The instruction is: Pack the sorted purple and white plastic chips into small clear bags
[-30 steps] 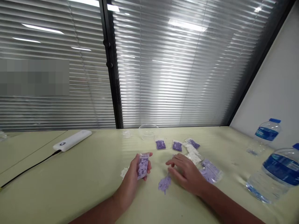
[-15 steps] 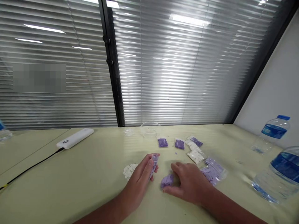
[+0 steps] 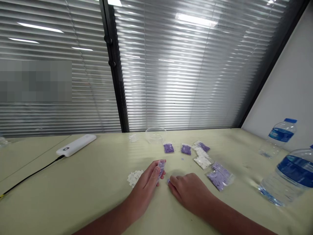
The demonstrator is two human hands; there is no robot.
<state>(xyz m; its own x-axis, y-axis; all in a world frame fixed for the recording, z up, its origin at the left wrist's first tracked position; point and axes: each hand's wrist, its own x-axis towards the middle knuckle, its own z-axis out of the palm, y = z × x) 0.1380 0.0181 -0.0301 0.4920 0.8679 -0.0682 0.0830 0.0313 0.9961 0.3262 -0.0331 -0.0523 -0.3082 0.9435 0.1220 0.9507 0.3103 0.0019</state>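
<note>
My left hand (image 3: 146, 182) grips a small clear plastic bag of purple pieces (image 3: 160, 168) upright between fingers and thumb. My right hand (image 3: 190, 192) lies cupped on the pale green table (image 3: 80, 192), its fingers curled over the loose purple pieces, which are almost entirely hidden; one bit (image 3: 168, 180) shows at the fingertips. A heap of white pieces (image 3: 134, 178) sits just left of my left hand. A larger bag of purple pieces (image 3: 220, 176) lies right of my right hand.
Small purple bags (image 3: 168, 148) and white-filled bags (image 3: 202, 161) lie ahead, behind them a clear glass bowl (image 3: 156, 135). A white power bank (image 3: 75, 145) with a black cable is at left. Two water bottles (image 3: 290, 173) stand at right. Window blinds back the table.
My right hand has moved left and closed over the loose purple pile, which no longer shows. My left hand and its bag have barely moved.
</note>
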